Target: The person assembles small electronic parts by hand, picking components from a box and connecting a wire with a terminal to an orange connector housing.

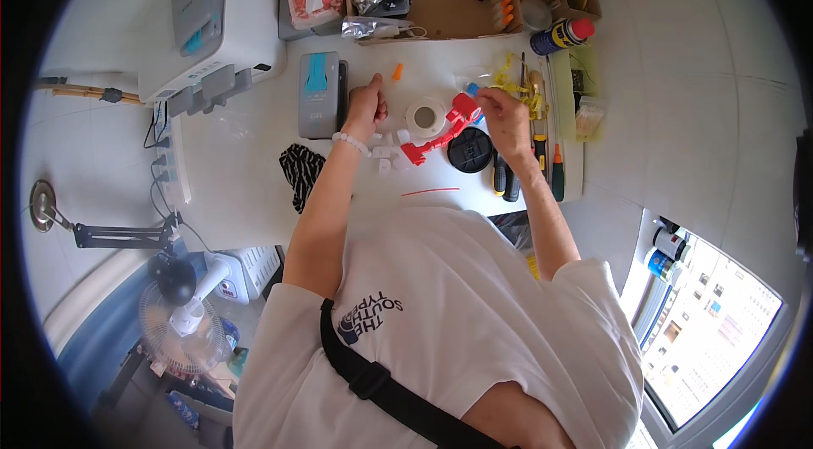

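Note:
A red curved plastic piece (440, 137) lies slantwise at the middle of the table. My right hand (506, 121) is at its upper end, fingers pinched together; whatever is between them is too small to make out. To the left, my left hand (366, 108) is closed beside a grey box (318, 97) with a blue strip; its fingers hide anything inside. Between the hands stands a round white container (425, 117) with a dark centre. Small white parts (385, 154) lie near my left wrist. A small orange cone-shaped cap (398, 71) lies beyond.
A black round lid (469, 150) and screwdrivers (557, 174) lie to the right, near a spray can (555, 37). Cardboard boxes (453, 21) of parts line the back. A white machine (224, 34) stands at left, a striped black cloth (301, 176) near the front.

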The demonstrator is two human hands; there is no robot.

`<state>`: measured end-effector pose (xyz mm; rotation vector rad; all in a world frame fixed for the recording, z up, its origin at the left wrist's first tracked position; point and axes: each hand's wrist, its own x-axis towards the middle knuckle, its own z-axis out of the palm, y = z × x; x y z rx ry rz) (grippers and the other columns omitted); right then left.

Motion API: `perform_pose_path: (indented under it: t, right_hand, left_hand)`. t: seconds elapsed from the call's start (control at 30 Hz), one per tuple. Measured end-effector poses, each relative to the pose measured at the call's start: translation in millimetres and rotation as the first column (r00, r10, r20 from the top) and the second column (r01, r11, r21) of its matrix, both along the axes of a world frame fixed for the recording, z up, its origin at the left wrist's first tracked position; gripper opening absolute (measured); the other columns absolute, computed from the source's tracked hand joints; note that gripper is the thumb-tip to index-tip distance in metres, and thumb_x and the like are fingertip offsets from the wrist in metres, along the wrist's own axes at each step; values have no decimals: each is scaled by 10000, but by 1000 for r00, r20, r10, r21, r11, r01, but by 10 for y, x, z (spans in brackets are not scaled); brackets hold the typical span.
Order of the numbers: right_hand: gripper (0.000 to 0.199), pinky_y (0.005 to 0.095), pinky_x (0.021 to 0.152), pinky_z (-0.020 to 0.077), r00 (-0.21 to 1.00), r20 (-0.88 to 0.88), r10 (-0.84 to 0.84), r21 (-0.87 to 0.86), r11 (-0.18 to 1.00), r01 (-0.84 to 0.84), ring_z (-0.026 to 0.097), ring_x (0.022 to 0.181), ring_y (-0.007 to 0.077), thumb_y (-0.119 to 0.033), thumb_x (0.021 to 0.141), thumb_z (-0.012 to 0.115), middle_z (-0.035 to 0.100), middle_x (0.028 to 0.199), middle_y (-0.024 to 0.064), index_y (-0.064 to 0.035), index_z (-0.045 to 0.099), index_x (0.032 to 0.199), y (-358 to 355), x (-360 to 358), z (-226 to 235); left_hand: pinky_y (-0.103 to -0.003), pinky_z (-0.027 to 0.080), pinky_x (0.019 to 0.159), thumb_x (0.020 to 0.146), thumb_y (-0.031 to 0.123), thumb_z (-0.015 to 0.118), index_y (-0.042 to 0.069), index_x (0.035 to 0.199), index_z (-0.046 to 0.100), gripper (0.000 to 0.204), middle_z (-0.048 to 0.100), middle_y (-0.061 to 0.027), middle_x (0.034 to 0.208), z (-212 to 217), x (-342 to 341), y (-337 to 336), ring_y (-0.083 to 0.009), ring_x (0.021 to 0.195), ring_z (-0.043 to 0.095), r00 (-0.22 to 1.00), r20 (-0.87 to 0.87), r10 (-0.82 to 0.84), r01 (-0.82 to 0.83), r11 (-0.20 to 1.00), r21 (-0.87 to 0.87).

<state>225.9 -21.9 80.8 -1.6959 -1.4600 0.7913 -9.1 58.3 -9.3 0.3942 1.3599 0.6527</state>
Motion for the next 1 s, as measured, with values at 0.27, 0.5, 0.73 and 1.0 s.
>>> perform_pose_path:
  t: [0.27, 0.5, 0.73, 1.0]
  right_hand:
    - [145, 260, 700, 515, 997, -32, -63, -33, 998, 62, 654, 763, 177, -29, 845, 539, 668, 819, 133, 32, 626, 944, -443, 175, 259]
    - [163, 261, 702, 517, 984, -178, -32, -139, 990, 7, 657, 765, 177, -42, 848, 529, 668, 817, 134, 48, 623, 945, -863, 6, 33]
    - [166, 256, 682, 518, 979, -198, 38, -108, 992, -60, 659, 755, 181, -31, 839, 530, 665, 804, 144, 63, 611, 949, -1058, -162, 21]
    - [143, 263, 669, 506, 976, -160, 150, 10, 989, -150, 644, 712, 177, -32, 837, 533, 660, 786, 138, 49, 616, 921, -883, -404, 164]
  left_hand:
    - [-365, 491, 679, 941, 401, 378, -3, 745, 537, 476, 580, -156, 745, 346, -139, -219, -270, 718, 576, 901, 413, 132, -145, 989, -1]
    - [-451, 354, 1032, 954, 348, 282, -147, 1111, 493, 560, 485, -301, 1183, 1026, -263, -566, -403, 1168, 443, 599, 797, 77, -238, 968, 85]
    - [-432, 338, 1049, 948, 317, 361, -148, 1183, 435, 526, 415, -307, 1270, 1285, -332, -873, -384, 1215, 404, 538, 843, 16, -231, 964, 129]
    - [-398, 372, 1039, 906, 113, 492, -121, 1198, 431, 379, 451, -282, 1242, 1318, -502, -1168, -360, 1188, 445, 580, 815, -8, -273, 940, 203]
